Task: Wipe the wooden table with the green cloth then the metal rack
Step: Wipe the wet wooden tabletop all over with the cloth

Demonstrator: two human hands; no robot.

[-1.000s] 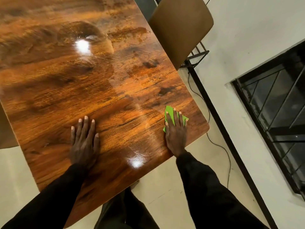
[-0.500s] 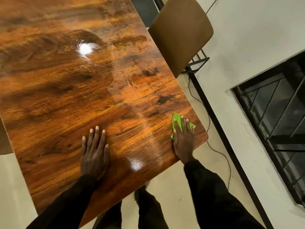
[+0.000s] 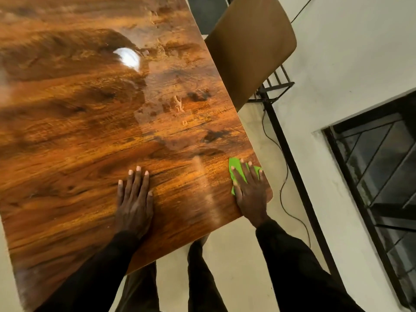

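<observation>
The glossy wooden table [image 3: 78, 131] fills the left of the view, with wet streaks near its middle. My right hand [image 3: 249, 192] lies flat on the green cloth [image 3: 236, 167] and presses it onto the table's near right corner, fingers spread. Only the cloth's far and left edges show past my fingers. My left hand [image 3: 135, 199] rests palm down on the bare wood to the left, holding nothing. A black metal rack [image 3: 275, 85] stands by the wall, partly hidden behind a chair.
A brown chair back [image 3: 249, 48] leans close to the table's right edge. A black metal bar [image 3: 292, 158] and a thin cable [image 3: 283, 183] run along the floor by the white wall. A barred window [image 3: 382, 176] is at right.
My right hand has slid the green cloth a little closer to the table's right edge. My left hand stays flat on the wood. The view has shifted slightly.
</observation>
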